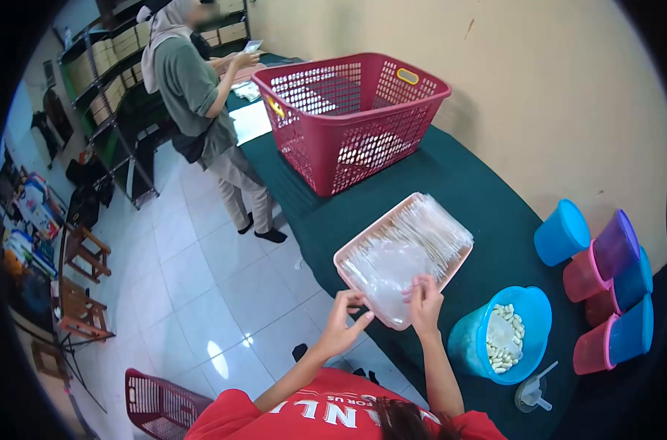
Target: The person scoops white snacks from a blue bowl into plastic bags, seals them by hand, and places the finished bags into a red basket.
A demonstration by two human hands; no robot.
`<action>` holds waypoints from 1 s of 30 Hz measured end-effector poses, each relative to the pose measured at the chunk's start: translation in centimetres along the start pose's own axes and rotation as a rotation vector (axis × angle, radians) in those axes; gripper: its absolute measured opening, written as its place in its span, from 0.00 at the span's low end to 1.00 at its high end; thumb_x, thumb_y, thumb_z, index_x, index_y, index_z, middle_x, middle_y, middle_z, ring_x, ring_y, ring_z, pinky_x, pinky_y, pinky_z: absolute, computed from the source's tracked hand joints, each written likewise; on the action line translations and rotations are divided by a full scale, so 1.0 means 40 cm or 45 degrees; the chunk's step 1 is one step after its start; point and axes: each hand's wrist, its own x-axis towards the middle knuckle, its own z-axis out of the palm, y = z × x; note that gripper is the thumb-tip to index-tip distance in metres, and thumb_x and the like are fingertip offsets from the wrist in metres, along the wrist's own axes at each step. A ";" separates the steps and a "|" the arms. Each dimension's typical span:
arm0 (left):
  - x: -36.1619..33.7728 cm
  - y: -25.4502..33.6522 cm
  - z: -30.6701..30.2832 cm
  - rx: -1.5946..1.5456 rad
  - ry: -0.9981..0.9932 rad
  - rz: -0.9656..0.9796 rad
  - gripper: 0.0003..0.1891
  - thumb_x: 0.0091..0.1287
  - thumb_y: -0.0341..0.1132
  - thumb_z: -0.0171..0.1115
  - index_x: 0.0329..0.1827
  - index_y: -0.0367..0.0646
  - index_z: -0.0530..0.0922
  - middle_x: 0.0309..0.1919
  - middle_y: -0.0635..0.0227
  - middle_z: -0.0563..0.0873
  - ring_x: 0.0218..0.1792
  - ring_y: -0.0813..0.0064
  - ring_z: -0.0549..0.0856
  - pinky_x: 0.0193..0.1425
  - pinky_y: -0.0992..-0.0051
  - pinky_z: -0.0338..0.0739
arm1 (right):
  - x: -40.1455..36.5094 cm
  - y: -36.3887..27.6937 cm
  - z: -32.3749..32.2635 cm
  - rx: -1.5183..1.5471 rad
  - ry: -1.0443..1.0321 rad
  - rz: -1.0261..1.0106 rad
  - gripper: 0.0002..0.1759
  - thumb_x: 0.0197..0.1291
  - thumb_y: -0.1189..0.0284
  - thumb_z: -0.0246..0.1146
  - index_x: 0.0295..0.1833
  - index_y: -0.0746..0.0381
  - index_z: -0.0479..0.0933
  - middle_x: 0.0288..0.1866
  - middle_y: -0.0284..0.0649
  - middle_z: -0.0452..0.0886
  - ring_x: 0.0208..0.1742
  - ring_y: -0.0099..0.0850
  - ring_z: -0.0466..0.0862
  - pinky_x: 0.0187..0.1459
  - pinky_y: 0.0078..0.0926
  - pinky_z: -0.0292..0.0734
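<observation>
A pink tray [346,262] lies on the green-covered table [487,213] and carries a stack of clear plastic bags [407,246]. Both of my hands are at the tray's near corner. My left hand [342,323] pinches the edge of the top bag with thumb and fingers. My right hand [426,302] grips the same bag from the other side. Just right of my right hand stands a blue bucket [469,341] partly filled with small white pieces [504,337].
A big red laundry basket [348,117] stands farther along the table. Blue, pink and purple lidded containers [605,282] lie stacked at the right. A small clear funnel [531,394] rests by the bucket. Another person [201,110] stands by the table's far end. Stools, shelves and a red basket [157,403] occupy the floor.
</observation>
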 end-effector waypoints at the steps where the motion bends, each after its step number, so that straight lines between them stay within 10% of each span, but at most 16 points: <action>1: -0.010 0.008 0.009 0.062 0.110 -0.031 0.23 0.58 0.32 0.59 0.56 0.39 0.63 0.49 0.63 0.70 0.51 0.72 0.71 0.53 0.72 0.67 | -0.004 -0.033 -0.017 0.033 0.070 0.071 0.06 0.60 0.74 0.51 0.36 0.66 0.69 0.17 0.39 0.76 0.16 0.23 0.75 0.19 0.21 0.67; 7: -0.087 0.042 0.068 0.006 -0.138 -0.209 0.23 0.59 0.33 0.59 0.57 0.35 0.66 0.52 0.59 0.72 0.50 0.73 0.74 0.54 0.73 0.68 | -0.043 -0.099 -0.053 0.310 0.088 0.159 0.06 0.63 0.72 0.49 0.37 0.64 0.64 0.12 0.32 0.67 0.13 0.17 0.69 0.13 0.16 0.59; 10: -0.092 0.073 0.106 -0.016 0.025 -0.070 0.09 0.60 0.31 0.58 0.37 0.32 0.77 0.29 0.63 0.83 0.33 0.76 0.82 0.40 0.79 0.75 | -0.048 -0.103 -0.071 0.448 0.096 0.201 0.07 0.63 0.71 0.49 0.36 0.63 0.63 0.14 0.30 0.67 0.14 0.15 0.70 0.13 0.15 0.58; 15: -0.079 0.077 0.102 -0.002 0.309 0.098 0.08 0.61 0.31 0.57 0.31 0.33 0.78 0.20 0.66 0.82 0.23 0.81 0.80 0.29 0.82 0.74 | -0.097 -0.119 -0.136 1.292 -0.519 0.379 0.15 0.59 0.73 0.55 0.51 0.66 0.66 0.37 0.38 0.76 0.35 0.23 0.78 0.37 0.18 0.72; 18: -0.048 0.073 0.098 0.038 0.353 0.182 0.08 0.61 0.31 0.57 0.29 0.34 0.78 0.19 0.67 0.81 0.21 0.83 0.79 0.26 0.83 0.72 | -0.138 -0.105 -0.145 1.105 -0.759 0.335 0.22 0.57 0.75 0.57 0.57 0.69 0.64 0.52 0.42 0.73 0.46 0.28 0.77 0.49 0.22 0.70; 26: 0.038 0.052 0.122 -0.440 0.244 -0.097 0.08 0.57 0.31 0.61 0.32 0.35 0.76 0.28 0.65 0.81 0.30 0.79 0.78 0.36 0.80 0.71 | -0.108 -0.108 -0.080 0.910 0.054 0.398 0.10 0.56 0.75 0.58 0.40 0.73 0.75 0.30 0.44 0.80 0.29 0.29 0.80 0.34 0.24 0.77; 28: 0.089 0.095 0.114 -0.156 0.707 0.454 0.12 0.51 0.31 0.67 0.36 0.36 0.76 0.35 0.62 0.80 0.41 0.74 0.76 0.46 0.75 0.69 | -0.078 -0.117 -0.078 0.756 0.264 0.416 0.07 0.54 0.77 0.60 0.34 0.71 0.77 0.27 0.39 0.80 0.26 0.23 0.79 0.31 0.19 0.75; 30: 0.110 0.104 0.059 -0.005 0.588 0.588 0.27 0.42 0.35 0.72 0.46 0.34 0.74 0.40 0.58 0.79 0.52 0.67 0.72 0.54 0.69 0.66 | -0.055 -0.125 -0.086 0.600 0.213 0.439 0.06 0.53 0.77 0.61 0.33 0.71 0.77 0.27 0.38 0.80 0.26 0.21 0.78 0.30 0.16 0.74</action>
